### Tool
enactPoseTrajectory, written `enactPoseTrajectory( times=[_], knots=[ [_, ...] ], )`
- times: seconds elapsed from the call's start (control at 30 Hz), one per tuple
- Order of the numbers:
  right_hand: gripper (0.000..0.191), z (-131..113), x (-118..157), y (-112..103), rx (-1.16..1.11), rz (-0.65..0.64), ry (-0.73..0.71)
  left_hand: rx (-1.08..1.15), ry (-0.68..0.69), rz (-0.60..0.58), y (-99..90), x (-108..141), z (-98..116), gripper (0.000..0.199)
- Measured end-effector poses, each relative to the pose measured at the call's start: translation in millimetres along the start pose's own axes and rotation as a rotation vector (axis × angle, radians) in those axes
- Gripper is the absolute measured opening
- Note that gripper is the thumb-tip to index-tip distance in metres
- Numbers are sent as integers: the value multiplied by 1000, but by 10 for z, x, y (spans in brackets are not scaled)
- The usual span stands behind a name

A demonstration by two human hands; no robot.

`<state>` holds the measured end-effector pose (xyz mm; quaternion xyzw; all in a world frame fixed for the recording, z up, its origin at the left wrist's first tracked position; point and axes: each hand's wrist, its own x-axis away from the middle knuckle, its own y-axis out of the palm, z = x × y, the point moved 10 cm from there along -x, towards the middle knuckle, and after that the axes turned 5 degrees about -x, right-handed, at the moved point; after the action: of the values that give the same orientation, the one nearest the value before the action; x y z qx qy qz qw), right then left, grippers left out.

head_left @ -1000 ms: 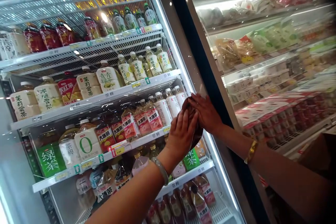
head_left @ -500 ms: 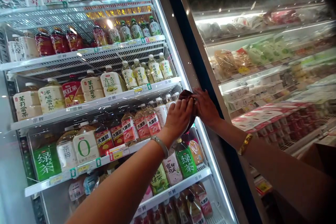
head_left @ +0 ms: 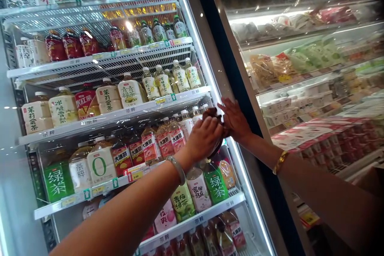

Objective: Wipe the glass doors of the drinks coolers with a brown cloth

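Observation:
My left hand [head_left: 207, 136], with a pale green bangle [head_left: 177, 169] at its wrist, is closed around a crumpled dark brown cloth [head_left: 213, 115]. A darker loop of it hangs below the fingers. Just to the right, my right hand [head_left: 237, 122] has its fingers stretched out and spread, beside the cloth and over the lit edge of the drinks cooler; whether it touches the door frame [head_left: 223, 48] I cannot tell. A gold bracelet [head_left: 280, 162] circles that wrist. Behind the left hand stand bottles, among them a green tea bottle [head_left: 215, 182] and a pink-labelled bottle [head_left: 198, 192].
Tilted in view, the cooler's white shelves [head_left: 114, 118] carry rows of bottled drinks. Large white-labelled bottles [head_left: 100, 162] stand at lower left. Right of the dark frame, another chilled display holds bagged food [head_left: 312, 60] and red-and-white cup packs [head_left: 318, 140].
My right hand's fingers have spread and come away from the cloth somewhat. My left hand still grips the cloth, slightly lower. The view has shifted a little.

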<state>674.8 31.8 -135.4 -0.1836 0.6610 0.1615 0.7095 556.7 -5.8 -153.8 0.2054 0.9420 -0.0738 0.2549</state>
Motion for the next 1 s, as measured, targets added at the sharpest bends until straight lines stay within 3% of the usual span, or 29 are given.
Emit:
enactPoseTrajectory(
  times=[0.07, 0.1, 0.2, 0.27, 0.33, 0.4, 0.5, 0.57, 0.67, 0.77, 0.83, 1.0],
  knots=[
    [51, 10, -156, -43, 9, 29, -6, -12, 103, -19, -4, -47, 6, 25],
    [52, -1, -258, -39, 11, 38, -15, -27, 87, -25, -3, -116, -98, 26],
    [53, -54, -494, 42, -9, 58, -36, -58, -174, -53, 33, -322, -627, 30],
    [56, -79, -517, 76, -43, 86, -27, -30, -305, -54, 57, -327, -808, 43],
    [60, -141, -442, 43, -104, 131, -36, 2, -314, -38, 71, -236, -732, 50],
    [60, -244, -324, -39, -175, 180, -56, 18, -252, -9, 79, -96, -518, 47],
    [58, -451, -223, -85, -216, 153, -90, 30, -162, 43, 100, 52, -277, 43],
    [57, -563, -264, -53, -223, 103, -117, 57, -75, 36, 150, 15, -235, 39],
    [56, -504, -488, -59, -236, 162, -70, 103, 26, -40, 256, -190, -359, 43],
    [57, -386, -713, -23, -222, 224, -4, 104, -112, -80, 294, -323, -656, 55],
    [59, -428, -720, 56, -226, 191, 5, 107, -205, -73, 251, -232, -705, 57],
    [57, -877, -104, 230, -263, 53, -98, 158, -234, -14, 57, 395, -259, 62]
  ],
)
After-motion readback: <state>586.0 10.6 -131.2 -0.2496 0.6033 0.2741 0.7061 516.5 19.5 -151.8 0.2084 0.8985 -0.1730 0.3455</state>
